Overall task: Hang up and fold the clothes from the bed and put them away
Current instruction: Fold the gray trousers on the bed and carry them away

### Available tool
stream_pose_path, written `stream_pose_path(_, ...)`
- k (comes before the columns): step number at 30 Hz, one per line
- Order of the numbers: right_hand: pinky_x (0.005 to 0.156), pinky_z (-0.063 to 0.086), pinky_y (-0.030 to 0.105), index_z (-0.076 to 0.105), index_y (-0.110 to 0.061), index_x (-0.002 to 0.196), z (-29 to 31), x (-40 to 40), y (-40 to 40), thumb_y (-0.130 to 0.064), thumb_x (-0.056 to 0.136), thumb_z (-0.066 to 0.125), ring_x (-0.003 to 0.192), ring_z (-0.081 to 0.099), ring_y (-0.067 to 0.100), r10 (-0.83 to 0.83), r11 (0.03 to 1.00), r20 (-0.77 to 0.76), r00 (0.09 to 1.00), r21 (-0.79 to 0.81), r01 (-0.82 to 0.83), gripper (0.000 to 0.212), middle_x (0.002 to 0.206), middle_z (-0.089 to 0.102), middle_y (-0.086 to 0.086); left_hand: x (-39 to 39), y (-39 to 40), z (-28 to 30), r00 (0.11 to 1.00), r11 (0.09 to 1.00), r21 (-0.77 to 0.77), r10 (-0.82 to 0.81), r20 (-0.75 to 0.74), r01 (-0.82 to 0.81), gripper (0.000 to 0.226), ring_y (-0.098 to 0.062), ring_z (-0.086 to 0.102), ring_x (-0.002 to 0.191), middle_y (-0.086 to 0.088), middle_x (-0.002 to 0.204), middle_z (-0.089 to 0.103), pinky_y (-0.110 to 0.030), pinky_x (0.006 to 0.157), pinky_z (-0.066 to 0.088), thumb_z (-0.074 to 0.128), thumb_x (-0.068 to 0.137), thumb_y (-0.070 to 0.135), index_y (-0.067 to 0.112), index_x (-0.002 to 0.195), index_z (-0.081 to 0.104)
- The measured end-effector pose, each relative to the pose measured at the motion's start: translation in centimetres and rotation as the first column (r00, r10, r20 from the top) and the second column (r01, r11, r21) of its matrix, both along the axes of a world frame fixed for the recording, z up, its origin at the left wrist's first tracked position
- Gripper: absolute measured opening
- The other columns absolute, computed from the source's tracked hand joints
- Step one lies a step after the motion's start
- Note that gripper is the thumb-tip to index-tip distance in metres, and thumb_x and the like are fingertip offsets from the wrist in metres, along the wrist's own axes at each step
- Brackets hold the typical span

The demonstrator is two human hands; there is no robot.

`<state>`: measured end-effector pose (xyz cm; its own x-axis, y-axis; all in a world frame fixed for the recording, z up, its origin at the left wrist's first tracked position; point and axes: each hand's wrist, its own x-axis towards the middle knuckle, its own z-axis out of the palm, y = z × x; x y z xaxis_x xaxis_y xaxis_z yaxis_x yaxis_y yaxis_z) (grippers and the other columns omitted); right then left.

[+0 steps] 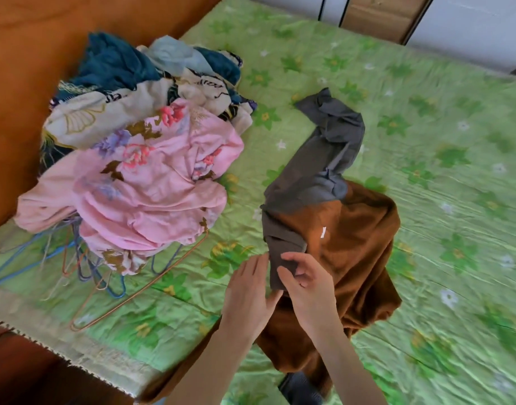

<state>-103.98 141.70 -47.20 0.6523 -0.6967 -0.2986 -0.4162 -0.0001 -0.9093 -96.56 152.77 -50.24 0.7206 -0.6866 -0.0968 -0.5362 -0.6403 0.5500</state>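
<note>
grey garment [318, 168], brown garment [359, 258], pink floral garment [151, 194], green flowered bedspread [444, 135]

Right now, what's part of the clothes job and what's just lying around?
Job: grey garment pinched by right hand; left hand beside it; brown garment; clothes pile; wire hangers.
Lying about: green floral bedspread; wooden headboard.

2 bare forearms enter from the bottom edge, with no sleeves, watch, bracelet or rings showing on them. The left hand [248, 290] and the right hand [306, 283] are both ungloved, with slim fingers and short, plain nails. Nothing above the forearms is in view, so any clothing cannot be told.
</note>
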Motion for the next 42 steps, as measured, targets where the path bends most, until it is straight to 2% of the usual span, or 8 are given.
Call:
stream_pose_path(7, 0.078, 0.057, 0.021, 0.081, -0.031, 0.103, 14.9, -3.2, -1.6, -0.015, 0.095, 0.076, 0.09, 0.073, 0.013, -0.06, 0.998, 0.295, 0.954, 0.039, 0.05, 0.019, 0.091, 0.076, -0.001, -0.3, -2.3, 13.3, 1.0, 0.976, -0.219, 0.013, 0.004, -0.012, 0.044, -0.031, 0.07, 0.102, -0.004, 0.123, 0.069, -0.042, 0.081, 0.057, 0.068, 0.092, 0.003, 0.012, 0.136, 0.063)
stream_pose_path(13, 0.076, 0.051, 0.016, 0.075, -0.025, 0.114, 27.2, -5.5, -4.9, -0.006, 0.087, 0.045, 0.093, 0.067, 0.009, 0.173, 0.965, 0.315, 0.933, -0.245, -0.096, 0.045, 0.107, 0.072, -0.014, 0.5, -2.7, 25.6, 0.989, 0.91, -0.398, -0.063, 0.137, 0.114, 0.041, -0.037, 0.069, 0.098, -0.013, 0.121, 0.067, -0.05, 0.078, 0.057, 0.065, 0.089, -0.008, 0.004, 0.128, 0.064)
stream_pose_path(18, 0.082, 0.047, 0.014, 0.071, -0.02, 0.115, 33.9, -6.0, -7.0, -0.001, 0.09, 0.07, 0.094, 0.061, 0.001, 0.324, 0.646, 0.085, 0.942, -0.748, -0.154, 0.031, 0.103, 0.067, -0.01, 2.2, -2.8, 31.9, 0.956, 0.868, -0.438, -0.12, 0.268, 0.232, 0.033, -0.032, 0.071, 0.091, -0.01, 0.107, 0.073, -0.036, 0.078, 0.054, 0.071, 0.087, -0.004, 0.007, 0.118, 0.069)
stream_pose_path(21, 0.073, 0.047, 0.021, 0.071, -0.01, 0.1, 37.3, -5.5, -7.3, -0.009, 0.095, 0.073, 0.08, 0.056, 0.005, 0.267, 0.563, 0.138, 0.954, -0.826, -0.038, 0.005, 0.091, 0.065, -0.003, 1.7, -2.8, 32.6, 0.959, 0.894, -0.384, -0.142, 0.244, 0.23, 0.022, -0.03, 0.07, 0.091, -0.005, 0.1, 0.07, -0.041, 0.077, 0.056, 0.072, 0.093, 0.017, 0.015, 0.114, 0.066)
stream_pose_path(28, 0.075, 0.038, 0.013, 0.07, -0.006, 0.095, 43.2, -6.3, -8.6, -0.016, 0.098, 0.072, 0.083, 0.05, 0.014, 0.153, 0.426, 0.195, 0.969, -0.898, 0.114, 0.011, 0.092, 0.052, 0.005, -1.4, -3.5, 30.8, 0.977, 0.914, -0.359, -0.21, -0.024, 0.187, 0.027, -0.007, 0.063, 0.082, 0.012, 0.095, 0.068, -0.02, 0.066, 0.052, 0.076, 0.084, 0.058, 0.047, 0.099, 0.055)
stream_pose_path(32, 0.083, 0.042, 0.023, 0.064, -0.005, 0.099, 45.5, -8.7, -10.5, -0.016, 0.103, 0.065, 0.094, 0.051, 0.013, 0.106, 0.398, 0.227, 0.968, -0.902, 0.168, 0.012, 0.1, 0.057, 0.008, -1.5, -3.4, 29.8, 0.955, 0.934, -0.202, -0.294, 0.028, 0.294, 0.03, -0.019, 0.069, 0.097, 0.007, 0.103, 0.07, -0.033, 0.079, 0.057, 0.076, 0.088, 0.039, 0.028, 0.114, 0.066)
stream_pose_path(35, 0.078, 0.047, 0.037, 0.058, -0.01, 0.099, 46.6, -10.9, -11.9, -0.025, 0.107, 0.058, 0.087, 0.06, 0.021, 0.039, 0.487, 0.3, 0.953, -0.839, 0.244, 0.017, 0.091, 0.065, 0.007, -1.0, -3.2, 30.3, 0.953, 0.947, -0.152, -0.294, -0.067, 0.282, 0.015, -0.02, 0.066, 0.084, 0.01, 0.084, 0.067, -0.037, 0.072, 0.055, 0.06, 0.085, 0.039, 0.029, 0.096, 0.064)
stream_pose_path(42, 0.073, 0.045, 0.042, 0.056, -0.015, 0.101, 48.4, -15.5, -15.2, -0.031, 0.108, 0.055, 0.078, 0.057, 0.027, -0.051, 0.469, 0.355, 0.933, -0.816, 0.336, 0.018, 0.084, 0.064, 0.01, -0.7, -5.5, 32.8, 0.97, 0.957, -0.27, -0.158, -0.183, 0.105, 0.019, -0.021, 0.064, 0.086, 0.005, 0.086, 0.065, -0.045, 0.083, 0.052, 0.049, 0.103, 0.019, 0.034, 0.092, 0.049)
